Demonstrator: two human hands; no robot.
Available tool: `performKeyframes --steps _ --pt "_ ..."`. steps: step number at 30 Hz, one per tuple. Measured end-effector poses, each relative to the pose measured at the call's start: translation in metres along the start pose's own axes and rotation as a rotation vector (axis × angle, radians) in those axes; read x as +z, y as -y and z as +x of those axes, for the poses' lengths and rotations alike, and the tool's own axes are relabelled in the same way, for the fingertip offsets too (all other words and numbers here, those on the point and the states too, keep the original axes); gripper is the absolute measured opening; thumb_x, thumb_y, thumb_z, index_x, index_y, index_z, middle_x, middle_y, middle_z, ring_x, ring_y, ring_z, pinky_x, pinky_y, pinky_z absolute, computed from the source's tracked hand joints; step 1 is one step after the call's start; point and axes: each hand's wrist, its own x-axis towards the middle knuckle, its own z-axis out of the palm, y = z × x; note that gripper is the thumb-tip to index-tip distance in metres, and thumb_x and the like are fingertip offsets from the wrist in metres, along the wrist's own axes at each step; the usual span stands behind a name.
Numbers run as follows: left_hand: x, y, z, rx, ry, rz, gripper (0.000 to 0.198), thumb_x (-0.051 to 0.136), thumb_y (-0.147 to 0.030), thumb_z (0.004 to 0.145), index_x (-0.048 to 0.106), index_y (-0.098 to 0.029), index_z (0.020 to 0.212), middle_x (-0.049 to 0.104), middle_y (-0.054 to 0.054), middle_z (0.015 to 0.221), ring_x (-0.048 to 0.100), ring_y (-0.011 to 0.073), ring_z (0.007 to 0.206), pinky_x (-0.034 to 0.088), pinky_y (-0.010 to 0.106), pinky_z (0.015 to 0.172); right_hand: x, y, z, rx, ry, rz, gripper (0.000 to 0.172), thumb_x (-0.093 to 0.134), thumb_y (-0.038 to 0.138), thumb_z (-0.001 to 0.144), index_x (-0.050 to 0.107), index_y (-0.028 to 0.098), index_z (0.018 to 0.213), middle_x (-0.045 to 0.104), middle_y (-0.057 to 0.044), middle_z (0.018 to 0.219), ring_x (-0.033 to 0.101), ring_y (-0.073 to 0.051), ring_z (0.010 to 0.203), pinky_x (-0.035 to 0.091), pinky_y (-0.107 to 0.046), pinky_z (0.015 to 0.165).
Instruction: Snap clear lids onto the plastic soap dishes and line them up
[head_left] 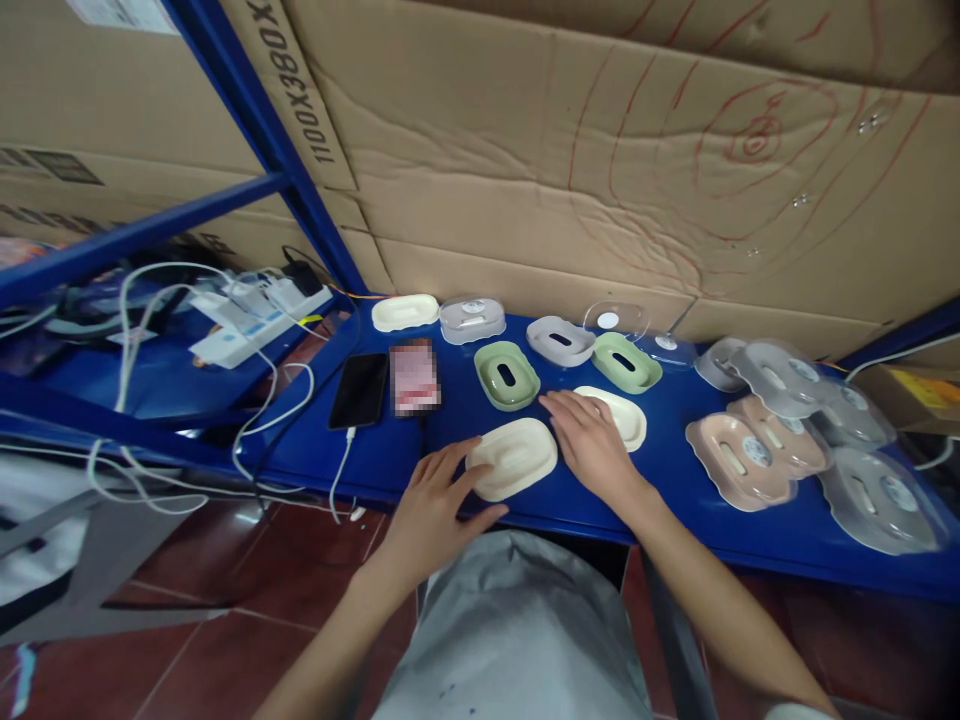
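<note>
A cream oval soap dish [517,458] lies on the blue table near its front edge. My left hand [442,500] is at the dish's left side, its fingertips over the rim and the thumb spread away. My right hand [589,440] lies stretched out just right of the same dish; whether it touches the rim I cannot tell. It partly covers a second cream soap dish [626,420] behind it. A green soap dish [508,375] with a dark slot stands just beyond the fingertips. Neither hand is closed round anything.
More soap dishes, a green one [627,362] and a lilac one [560,341], stand farther back. Several boxes with clear lids [742,455] crowd the right. At left lie a phone [358,391] on a cable and a power strip [259,330]. A cardboard wall [480,150] rises behind.
</note>
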Motion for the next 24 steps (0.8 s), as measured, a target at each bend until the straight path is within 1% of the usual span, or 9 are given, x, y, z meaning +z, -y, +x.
performKeyframes --steps 4,8,10,12,15,17,20,22,24 --pt "0.007 0.002 -0.003 -0.039 -0.036 -0.107 0.015 0.072 -0.032 0.099 0.067 -0.021 0.108 0.064 0.016 0.143 0.064 0.0336 0.132 0.059 0.053 0.107 0.021 0.012 0.054 0.027 0.089 0.194 0.034 0.058 0.041 0.108 0.070 0.022 0.133 0.076 -0.013 0.129 0.063 -0.029 0.127 0.042 -0.044 0.108" --pt "0.006 0.008 -0.006 -0.034 0.034 -0.210 0.013 0.066 -0.028 0.103 0.062 -0.023 0.114 0.058 0.015 0.153 0.056 0.0319 0.146 0.054 0.052 0.117 0.036 0.009 0.074 0.143 0.096 0.343 0.022 0.067 0.041 0.102 0.076 0.023 0.107 0.078 -0.011 0.113 0.067 -0.029 0.116 0.043 -0.047 0.106" --pt "0.005 0.009 -0.008 -0.053 0.050 -0.239 0.012 0.063 -0.027 0.105 0.061 -0.023 0.115 0.056 0.014 0.157 0.051 0.0312 0.151 0.053 0.052 0.119 0.032 0.001 0.071 0.213 0.062 0.420 0.029 0.058 0.045 0.106 0.074 0.023 0.098 0.078 -0.008 0.104 0.070 -0.026 0.103 0.049 -0.043 0.098" --pt "0.005 0.008 -0.008 -0.083 0.063 -0.263 0.018 0.062 -0.026 0.105 0.059 -0.024 0.123 0.054 0.014 0.159 0.049 0.0305 0.153 0.052 0.050 0.120 0.021 -0.007 0.062 0.302 0.021 0.509 0.040 0.045 0.053 0.109 0.071 0.023 0.104 0.076 -0.006 0.098 0.071 -0.023 0.092 0.054 -0.038 0.086" --pt "0.006 0.002 -0.008 -0.150 0.076 -0.284 0.048 0.064 -0.026 0.104 0.048 -0.029 0.149 0.048 0.014 0.164 0.052 0.0307 0.151 0.056 0.049 0.116 0.002 -0.015 0.039 0.439 0.001 0.646 0.051 0.033 0.062 0.109 0.065 0.025 0.124 0.073 -0.003 0.091 0.069 -0.020 0.077 0.056 -0.034 0.072" --pt "0.007 -0.004 -0.006 -0.187 0.073 -0.293 0.067 0.066 -0.025 0.103 0.036 -0.034 0.161 0.039 0.014 0.170 0.052 0.0323 0.151 0.059 0.048 0.112 -0.005 -0.015 0.021 0.608 0.007 0.826 0.051 0.039 0.066 0.107 0.062 0.027 0.129 0.074 -0.002 0.091 0.069 -0.020 0.075 0.057 -0.033 0.069" --pt "0.007 -0.015 -0.002 -0.154 0.095 -0.295 0.075 0.066 -0.024 0.103 0.028 -0.039 0.166 0.026 0.013 0.177 0.052 0.0340 0.151 0.062 0.049 0.109 -0.006 -0.011 -0.005 0.817 -0.006 0.981 0.050 0.051 0.068 0.102 0.063 0.028 0.131 0.076 -0.004 0.101 0.072 -0.022 0.087 0.061 -0.037 0.078" --pt "0.008 -0.019 0.000 -0.091 0.107 -0.279 0.069 0.064 -0.024 0.104 0.033 -0.038 0.165 0.023 0.012 0.178 0.050 0.0346 0.152 0.059 0.052 0.113 -0.004 -0.007 -0.019 0.764 -0.015 0.887 0.049 0.050 0.065 0.103 0.065 0.028 0.133 0.076 -0.008 0.118 0.072 -0.025 0.108 0.059 -0.044 0.096" --pt "0.009 -0.020 0.001 -0.056 0.098 -0.270 0.060 0.062 -0.024 0.105 0.041 -0.035 0.161 0.024 0.012 0.178 0.047 0.0350 0.154 0.055 0.054 0.117 -0.003 -0.003 -0.032 0.635 -0.042 0.741 0.048 0.045 0.059 0.107 0.064 0.028 0.139 0.068 -0.011 0.140 0.064 -0.027 0.132 0.051 -0.049 0.114"
